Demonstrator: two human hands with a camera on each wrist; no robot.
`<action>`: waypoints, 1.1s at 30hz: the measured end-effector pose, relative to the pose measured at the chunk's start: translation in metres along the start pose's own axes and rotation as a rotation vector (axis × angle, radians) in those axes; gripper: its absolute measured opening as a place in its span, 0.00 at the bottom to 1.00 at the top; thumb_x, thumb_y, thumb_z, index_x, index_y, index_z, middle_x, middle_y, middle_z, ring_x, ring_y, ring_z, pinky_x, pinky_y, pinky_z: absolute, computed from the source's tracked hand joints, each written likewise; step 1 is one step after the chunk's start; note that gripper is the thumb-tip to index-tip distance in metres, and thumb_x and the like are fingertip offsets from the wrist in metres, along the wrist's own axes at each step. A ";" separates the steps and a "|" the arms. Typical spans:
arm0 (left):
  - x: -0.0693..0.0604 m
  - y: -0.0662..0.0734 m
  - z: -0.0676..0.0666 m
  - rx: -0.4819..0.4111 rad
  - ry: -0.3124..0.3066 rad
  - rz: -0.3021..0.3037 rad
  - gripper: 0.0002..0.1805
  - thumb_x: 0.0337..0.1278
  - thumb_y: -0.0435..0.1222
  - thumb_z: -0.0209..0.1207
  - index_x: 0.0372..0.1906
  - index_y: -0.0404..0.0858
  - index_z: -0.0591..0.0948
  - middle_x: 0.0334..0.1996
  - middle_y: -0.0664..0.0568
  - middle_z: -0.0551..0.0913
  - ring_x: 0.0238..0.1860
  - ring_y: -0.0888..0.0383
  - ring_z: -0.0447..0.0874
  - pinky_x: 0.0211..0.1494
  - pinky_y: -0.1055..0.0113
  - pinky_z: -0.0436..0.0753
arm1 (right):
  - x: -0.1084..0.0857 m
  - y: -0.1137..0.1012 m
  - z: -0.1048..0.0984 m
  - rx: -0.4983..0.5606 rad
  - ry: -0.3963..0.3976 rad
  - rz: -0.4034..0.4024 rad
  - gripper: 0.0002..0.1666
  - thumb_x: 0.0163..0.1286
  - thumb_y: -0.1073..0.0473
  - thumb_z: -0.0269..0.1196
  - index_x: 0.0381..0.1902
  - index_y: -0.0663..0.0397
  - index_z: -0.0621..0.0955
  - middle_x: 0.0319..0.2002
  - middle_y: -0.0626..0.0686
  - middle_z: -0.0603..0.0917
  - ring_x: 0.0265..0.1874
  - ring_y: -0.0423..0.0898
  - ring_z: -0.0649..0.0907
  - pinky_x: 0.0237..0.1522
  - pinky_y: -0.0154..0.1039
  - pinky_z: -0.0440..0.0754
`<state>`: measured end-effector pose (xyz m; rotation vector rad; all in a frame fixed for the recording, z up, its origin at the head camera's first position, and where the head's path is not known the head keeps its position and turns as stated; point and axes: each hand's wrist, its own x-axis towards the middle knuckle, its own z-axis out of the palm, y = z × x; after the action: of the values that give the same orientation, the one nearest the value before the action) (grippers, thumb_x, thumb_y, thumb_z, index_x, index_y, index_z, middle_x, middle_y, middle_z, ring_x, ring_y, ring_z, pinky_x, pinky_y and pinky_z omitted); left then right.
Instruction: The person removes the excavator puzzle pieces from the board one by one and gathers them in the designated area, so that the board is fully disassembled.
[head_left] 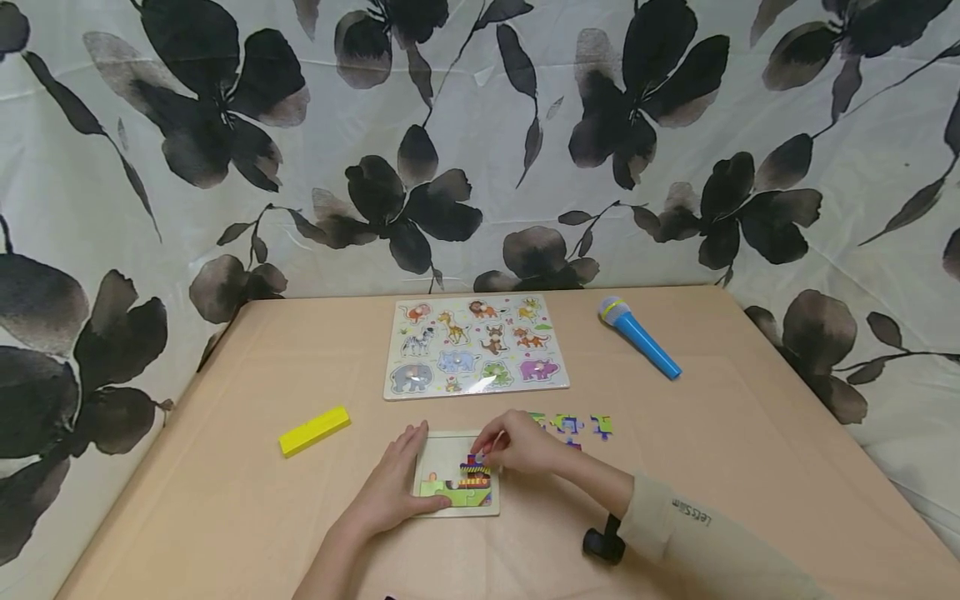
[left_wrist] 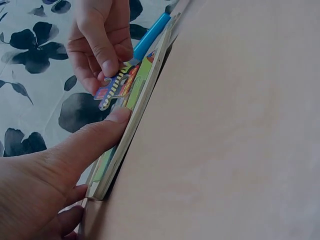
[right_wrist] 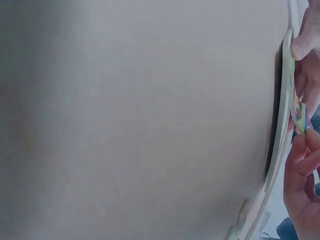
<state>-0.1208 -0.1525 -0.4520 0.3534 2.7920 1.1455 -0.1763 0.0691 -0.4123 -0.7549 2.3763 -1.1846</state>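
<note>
A small jigsaw tray point(head_left: 442, 450) lies near the table's front, with green and colourful pieces fitted along its lower part. My left hand point(head_left: 393, 483) rests along the tray's left side, fingers straight and thumb pressing near the bottom edge. Over the tray's right part, my right hand point(head_left: 521, 443) pinches a puzzle piece point(left_wrist: 106, 101) with yellow-and-black stripes between thumb and fingers. In the left wrist view this piece is tilted against the fitted ones; whether it is seated, I cannot tell. Several loose puzzle pieces point(head_left: 602, 426) lie right of the tray, partly behind the right hand.
Behind the tray lies an animal puzzle board point(head_left: 480, 389). A blue toy microphone point(head_left: 641, 337) is at the back right, a yellow block point(head_left: 315, 431) at the left. A black object point(head_left: 603, 543) sits by the right sleeve. Floral cloth point(head_left: 480, 167) hangs behind the table point(head_left: 225, 483).
</note>
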 end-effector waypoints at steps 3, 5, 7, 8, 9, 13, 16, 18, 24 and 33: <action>0.001 0.001 0.000 -0.005 0.002 -0.005 0.58 0.30 0.48 0.74 0.69 0.33 0.56 0.68 0.38 0.55 0.69 0.42 0.46 0.68 0.45 0.49 | 0.000 0.001 0.002 0.010 0.014 0.009 0.07 0.55 0.72 0.64 0.30 0.58 0.85 0.22 0.46 0.78 0.21 0.39 0.74 0.21 0.27 0.73; 0.001 0.001 0.001 -0.005 0.002 -0.007 0.58 0.29 0.47 0.74 0.69 0.33 0.56 0.68 0.38 0.55 0.69 0.42 0.46 0.68 0.45 0.49 | 0.000 0.003 0.003 0.021 0.024 0.012 0.06 0.55 0.72 0.64 0.30 0.58 0.85 0.22 0.46 0.78 0.21 0.39 0.74 0.20 0.28 0.73; 0.002 0.001 0.001 -0.006 0.002 -0.008 0.58 0.29 0.47 0.74 0.69 0.33 0.56 0.68 0.38 0.55 0.69 0.42 0.46 0.68 0.45 0.49 | 0.000 0.004 0.004 0.030 0.034 0.013 0.05 0.55 0.71 0.64 0.29 0.59 0.84 0.22 0.46 0.78 0.21 0.39 0.74 0.19 0.28 0.73; 0.002 0.002 0.001 -0.005 0.003 -0.008 0.58 0.29 0.47 0.74 0.69 0.33 0.56 0.68 0.38 0.55 0.69 0.42 0.46 0.68 0.45 0.49 | 0.000 0.005 0.005 0.037 0.038 0.015 0.05 0.55 0.71 0.64 0.29 0.59 0.84 0.22 0.46 0.78 0.21 0.39 0.74 0.19 0.28 0.72; 0.002 0.002 0.001 -0.005 0.002 -0.009 0.58 0.29 0.47 0.74 0.69 0.33 0.56 0.68 0.38 0.55 0.69 0.42 0.46 0.68 0.46 0.49 | 0.000 0.005 0.005 0.044 0.041 0.019 0.05 0.55 0.72 0.64 0.29 0.59 0.84 0.22 0.46 0.78 0.20 0.39 0.73 0.19 0.28 0.72; 0.002 0.002 0.001 -0.007 0.001 -0.010 0.58 0.29 0.46 0.74 0.69 0.32 0.56 0.68 0.39 0.55 0.69 0.42 0.46 0.68 0.46 0.48 | 0.000 0.007 0.007 0.093 0.052 0.051 0.05 0.55 0.73 0.63 0.29 0.62 0.84 0.22 0.48 0.78 0.20 0.39 0.73 0.19 0.28 0.73; 0.002 0.002 0.001 -0.010 0.001 -0.010 0.58 0.29 0.46 0.74 0.69 0.32 0.55 0.68 0.39 0.55 0.69 0.42 0.46 0.68 0.46 0.48 | 0.000 0.007 0.007 0.141 0.055 0.082 0.05 0.55 0.74 0.62 0.29 0.64 0.83 0.22 0.50 0.78 0.20 0.39 0.72 0.18 0.29 0.73; 0.001 0.002 0.001 -0.013 0.001 -0.012 0.58 0.29 0.46 0.74 0.69 0.32 0.55 0.68 0.39 0.55 0.69 0.42 0.46 0.68 0.46 0.48 | 0.000 0.007 0.007 0.168 0.055 0.099 0.05 0.55 0.74 0.62 0.29 0.64 0.83 0.22 0.51 0.78 0.19 0.40 0.72 0.19 0.29 0.73; 0.001 0.002 0.001 -0.019 0.003 -0.013 0.58 0.29 0.46 0.74 0.69 0.33 0.56 0.68 0.38 0.55 0.69 0.42 0.46 0.68 0.45 0.48 | 0.000 0.007 0.008 0.213 0.059 0.137 0.04 0.56 0.73 0.61 0.29 0.65 0.83 0.21 0.50 0.77 0.17 0.39 0.71 0.19 0.30 0.72; 0.001 0.002 0.001 -0.012 0.007 -0.006 0.58 0.28 0.45 0.75 0.69 0.33 0.56 0.68 0.37 0.55 0.69 0.41 0.47 0.67 0.44 0.49 | 0.001 0.007 0.010 0.046 0.047 0.041 0.04 0.56 0.71 0.64 0.28 0.60 0.84 0.22 0.46 0.78 0.21 0.39 0.73 0.22 0.27 0.72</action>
<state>-0.1212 -0.1499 -0.4513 0.3405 2.7889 1.1639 -0.1742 0.0659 -0.4235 -0.6675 2.3813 -1.2489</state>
